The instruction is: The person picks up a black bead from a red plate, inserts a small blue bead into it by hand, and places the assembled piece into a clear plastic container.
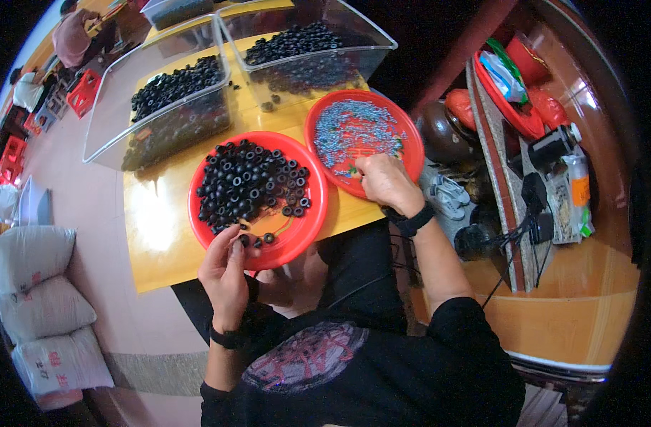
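Black ring-shaped pieces (244, 178) are heaped in a red round tray (317, 203) in front of me. At its near left rim, my left hand (224, 274) pinches a small black ring (243, 240) between thumb and fingers, with a few loose rings just beside the fingertips. A second red tray (413, 153) to the right has many thin, small silvery-blue pieces (350, 128) spread over it. My right hand (388, 183) reaches over its near edge, fingers closed together and pointing down. Whatever those fingertips hold is hidden.
Two clear plastic bins (94, 135) (382, 44) with more black rings stand behind the trays on the yellow tabletop (151, 235). White sacks (44, 306) are stacked at left. Shoes (446, 193), a black bottle (555, 144) and cables (530, 213) lie at right. People sit far left.
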### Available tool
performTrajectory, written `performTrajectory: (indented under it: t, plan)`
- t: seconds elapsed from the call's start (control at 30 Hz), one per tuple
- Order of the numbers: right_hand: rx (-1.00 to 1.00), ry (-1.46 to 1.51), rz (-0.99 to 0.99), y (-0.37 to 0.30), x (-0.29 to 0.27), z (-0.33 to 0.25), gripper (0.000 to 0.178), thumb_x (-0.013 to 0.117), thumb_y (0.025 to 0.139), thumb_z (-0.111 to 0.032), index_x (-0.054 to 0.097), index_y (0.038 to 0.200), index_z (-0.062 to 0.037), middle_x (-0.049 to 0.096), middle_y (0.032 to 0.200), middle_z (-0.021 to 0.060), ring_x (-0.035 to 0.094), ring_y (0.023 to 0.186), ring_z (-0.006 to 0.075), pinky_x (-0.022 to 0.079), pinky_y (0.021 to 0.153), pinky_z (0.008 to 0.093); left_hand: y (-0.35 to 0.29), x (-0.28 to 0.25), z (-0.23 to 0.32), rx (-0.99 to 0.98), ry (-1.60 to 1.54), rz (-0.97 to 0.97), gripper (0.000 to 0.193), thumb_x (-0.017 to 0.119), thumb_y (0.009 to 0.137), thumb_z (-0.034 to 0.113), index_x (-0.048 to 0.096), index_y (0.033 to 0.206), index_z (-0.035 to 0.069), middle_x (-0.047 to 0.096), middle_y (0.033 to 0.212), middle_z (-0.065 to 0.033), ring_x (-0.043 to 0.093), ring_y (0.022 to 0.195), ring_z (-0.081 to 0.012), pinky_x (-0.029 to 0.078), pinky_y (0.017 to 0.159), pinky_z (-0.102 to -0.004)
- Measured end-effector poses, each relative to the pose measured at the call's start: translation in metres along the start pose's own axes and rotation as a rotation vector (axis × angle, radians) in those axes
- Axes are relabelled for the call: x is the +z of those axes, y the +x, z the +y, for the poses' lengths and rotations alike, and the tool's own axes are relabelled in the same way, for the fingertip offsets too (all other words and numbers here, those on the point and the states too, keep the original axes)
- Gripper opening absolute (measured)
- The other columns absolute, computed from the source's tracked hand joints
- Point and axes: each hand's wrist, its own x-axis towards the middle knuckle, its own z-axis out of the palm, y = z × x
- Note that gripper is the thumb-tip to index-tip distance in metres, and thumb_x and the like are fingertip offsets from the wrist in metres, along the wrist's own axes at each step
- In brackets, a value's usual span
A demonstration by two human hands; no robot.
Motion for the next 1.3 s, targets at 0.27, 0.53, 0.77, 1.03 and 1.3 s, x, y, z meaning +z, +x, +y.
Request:
performTrajectory:
  t: [0.27,0.53,0.77,1.03,1.3]
  plan:
    - [0.1,-0.01,-0.081,0.002,0.001,0.009,0.01,0.052,0.068,-0.003,0.058,0.076,-0.0014,0.059,0.075,0.0245,0.059,0.075,0.0387,0.046,0.067,0.0468,0.0,-0.007,-0.001,-0.233,-0.477,-0.111,0.021,0.043,0.092,0.008,0.05,0.109,-0.002,0.06,0.091,-0.0177,0.06,0.071,-0.0173,0.045,0.058,-0.0236]
    - [0.003,0.012,-0.021,-0.001,0.004,0.016,0.011,0.05,0.069,-0.001,0.06,0.075,0.0002,0.059,0.075,0.0245,0.059,0.074,0.0392,0.046,0.068,0.0461,-0.002,-0.01,0.004,-0.351,-0.556,-0.118,0.026,0.043,0.089,0.005,0.048,0.113,-0.004,0.06,0.094,-0.0206,0.061,0.075,-0.0199,0.048,0.063,-0.0267]
    - [0.063,-0.005,-0.108,0.003,-0.002,0.004,0.014,0.048,0.067,0.003,0.06,0.076,0.0015,0.062,0.078,0.0209,0.06,0.079,0.0355,0.046,0.073,0.0432,-0.004,-0.011,0.004,-0.365,-0.551,-0.138,0.025,0.045,0.089,0.005,0.049,0.113,-0.003,0.06,0.095,-0.019,0.061,0.076,-0.0197,0.049,0.064,-0.0266]
    - [0.131,0.061,-0.038,-0.004,-0.002,0.008,0.015,0.048,0.067,0.002,0.06,0.077,0.0015,0.062,0.079,0.0201,0.06,0.078,0.0363,0.046,0.07,0.0432,-0.007,-0.012,0.0,-0.329,-0.606,-0.227,0.021,0.049,0.088,0.007,0.051,0.107,-0.001,0.06,0.095,-0.0163,0.061,0.077,-0.0184,0.049,0.064,-0.0266]
    - [-0.005,0.804,0.177,-0.032,-0.021,-0.069,0.005,0.056,0.075,-0.002,0.06,0.078,0.0001,0.059,0.069,0.0032,0.052,0.064,0.0067,0.042,0.055,0.0218,-0.013,-0.008,0.003,-0.318,-0.559,-0.18,0.019,0.054,0.086,0.007,0.052,0.104,0.0,0.057,0.084,-0.0061,0.054,0.068,-0.0124,0.043,0.059,-0.0235]
